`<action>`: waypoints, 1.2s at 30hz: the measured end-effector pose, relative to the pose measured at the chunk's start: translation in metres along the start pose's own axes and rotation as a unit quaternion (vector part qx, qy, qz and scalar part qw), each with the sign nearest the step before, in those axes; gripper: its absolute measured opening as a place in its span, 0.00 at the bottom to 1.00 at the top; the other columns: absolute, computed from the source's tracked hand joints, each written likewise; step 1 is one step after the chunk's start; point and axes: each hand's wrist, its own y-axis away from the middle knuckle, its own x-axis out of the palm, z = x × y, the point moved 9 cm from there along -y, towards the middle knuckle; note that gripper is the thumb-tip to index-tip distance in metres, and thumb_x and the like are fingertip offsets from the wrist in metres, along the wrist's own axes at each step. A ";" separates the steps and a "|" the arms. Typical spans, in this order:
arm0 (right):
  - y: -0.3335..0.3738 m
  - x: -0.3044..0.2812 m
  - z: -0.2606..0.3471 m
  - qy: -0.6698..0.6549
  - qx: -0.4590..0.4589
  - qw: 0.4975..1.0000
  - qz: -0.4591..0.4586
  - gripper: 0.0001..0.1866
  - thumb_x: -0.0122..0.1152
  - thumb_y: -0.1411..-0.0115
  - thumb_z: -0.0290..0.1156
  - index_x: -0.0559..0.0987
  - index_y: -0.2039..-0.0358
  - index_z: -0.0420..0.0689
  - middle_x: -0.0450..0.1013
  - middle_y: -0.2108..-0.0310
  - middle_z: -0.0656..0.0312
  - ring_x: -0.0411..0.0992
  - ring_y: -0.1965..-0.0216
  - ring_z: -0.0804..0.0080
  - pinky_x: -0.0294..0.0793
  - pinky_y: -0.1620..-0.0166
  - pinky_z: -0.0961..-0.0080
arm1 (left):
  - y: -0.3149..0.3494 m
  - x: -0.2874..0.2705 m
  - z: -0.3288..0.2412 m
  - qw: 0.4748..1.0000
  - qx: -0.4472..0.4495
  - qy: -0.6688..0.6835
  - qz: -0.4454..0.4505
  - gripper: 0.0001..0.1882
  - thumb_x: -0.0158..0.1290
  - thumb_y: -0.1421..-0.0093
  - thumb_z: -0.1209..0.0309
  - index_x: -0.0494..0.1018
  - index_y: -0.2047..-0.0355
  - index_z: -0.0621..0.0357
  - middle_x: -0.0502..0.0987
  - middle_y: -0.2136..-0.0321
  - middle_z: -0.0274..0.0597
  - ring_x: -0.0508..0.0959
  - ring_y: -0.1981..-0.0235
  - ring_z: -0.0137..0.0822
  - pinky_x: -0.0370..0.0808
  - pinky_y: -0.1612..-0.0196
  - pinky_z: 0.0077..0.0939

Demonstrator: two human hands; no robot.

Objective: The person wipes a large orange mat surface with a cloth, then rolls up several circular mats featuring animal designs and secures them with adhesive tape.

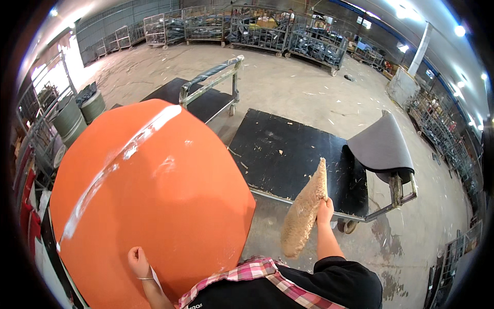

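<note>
The right hand (325, 210) is gripping a tan, shaggy piece (302, 222) by its right edge, the narrow end pointing toward twelve o'clock and the broader end hanging toward seven. The piece is standing out at three o'clock from the middle of the orange table (190, 206). The left hand (138, 261) is curling into a loose fist above the table's near part, at about six o'clock; whether it is touching the surface, I cannot tell. A white streak (138, 138) is running across the table from about eight o'clock to just past twelve. Beyond the piece, at twelve o'clock from it, a black platform cart (293, 149) is standing, with a grey mat (381, 139) draping over its handle at one to two o'clock. Metal cages (260, 31) are lining the far side at twelve o'clock.
</note>
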 end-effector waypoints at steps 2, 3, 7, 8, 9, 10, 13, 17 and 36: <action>-0.001 0.005 0.014 0.008 -0.005 1.000 -0.017 0.10 0.47 0.46 0.28 0.72 0.65 0.37 0.68 0.72 0.64 0.63 0.69 0.79 0.62 0.63 0.82 | -0.022 0.028 -0.005 1.000 0.005 -0.022 0.011 0.03 0.46 0.47 0.76 0.66 0.76 0.61 0.64 0.84 0.28 0.61 0.84 0.18 0.58 0.83 0.12; -0.004 0.006 0.017 0.012 -0.007 1.000 -0.025 0.10 0.47 0.46 0.28 0.72 0.65 0.37 0.67 0.72 0.64 0.62 0.69 0.79 0.62 0.64 0.82 | -0.031 0.042 -0.005 0.999 0.008 -0.034 0.017 0.03 0.46 0.47 0.76 0.66 0.77 0.61 0.64 0.84 0.29 0.61 0.84 0.18 0.58 0.82 0.12; -0.044 0.006 0.005 -0.053 0.025 0.998 -0.013 0.09 0.47 0.46 0.28 0.71 0.68 0.37 0.66 0.73 0.65 0.62 0.70 0.78 0.62 0.65 0.80 | -0.054 0.089 0.015 0.995 0.017 -0.092 0.029 0.04 0.47 0.48 0.76 0.67 0.79 0.63 0.66 0.82 0.31 0.65 0.81 0.21 0.62 0.79 0.15; -0.058 0.013 0.012 -0.101 0.048 0.994 0.007 0.10 0.45 0.47 0.28 0.71 0.66 0.37 0.67 0.71 0.63 0.63 0.69 0.76 0.63 0.63 0.79 | -0.056 0.099 0.017 0.994 -0.004 -0.099 0.036 0.05 0.47 0.48 0.76 0.67 0.78 0.63 0.67 0.82 0.33 0.66 0.81 0.23 0.63 0.78 0.17; -0.073 0.016 0.020 -0.143 0.070 0.987 0.020 0.12 0.44 0.47 0.28 0.71 0.64 0.36 0.68 0.69 0.61 0.64 0.68 0.75 0.63 0.62 0.79 | -0.055 0.113 0.021 0.993 -0.028 -0.104 0.052 0.05 0.47 0.48 0.75 0.67 0.78 0.64 0.68 0.82 0.35 0.67 0.80 0.24 0.65 0.77 0.19; -0.096 0.019 0.017 -0.202 0.086 0.975 0.025 0.10 0.45 0.47 0.27 0.71 0.66 0.38 0.67 0.70 0.61 0.64 0.69 0.74 0.64 0.64 0.78 | -0.051 0.122 0.021 0.985 0.001 -0.169 0.035 0.06 0.47 0.48 0.74 0.67 0.78 0.64 0.69 0.81 0.37 0.68 0.80 0.27 0.66 0.75 0.21; -0.147 0.060 0.025 -0.336 0.148 0.926 0.087 0.08 0.45 0.46 0.28 0.70 0.68 0.40 0.69 0.69 0.61 0.66 0.68 0.73 0.65 0.63 0.77 | -0.028 0.127 -0.009 0.936 0.064 -0.342 -0.052 0.08 0.44 0.46 0.70 0.66 0.74 0.64 0.70 0.79 0.45 0.71 0.77 0.36 0.68 0.72 0.28; -0.221 0.064 0.029 -0.292 0.114 0.941 0.129 0.11 0.45 0.46 0.28 0.71 0.63 0.38 0.70 0.67 0.60 0.68 0.66 0.73 0.65 0.61 0.79 | -0.029 0.132 0.012 0.910 0.000 -0.411 -0.049 0.10 0.43 0.46 0.68 0.66 0.71 0.64 0.71 0.78 0.46 0.71 0.76 0.39 0.68 0.71 0.30; -0.208 0.343 0.104 -0.310 0.094 0.900 0.292 0.12 0.41 0.43 0.29 0.69 0.61 0.38 0.69 0.66 0.59 0.69 0.66 0.71 0.68 0.62 0.77 | 0.001 0.137 -0.030 0.854 -0.067 -0.497 -0.138 0.08 0.45 0.49 0.68 0.69 0.73 0.58 0.73 0.79 0.47 0.73 0.78 0.46 0.69 0.74 0.35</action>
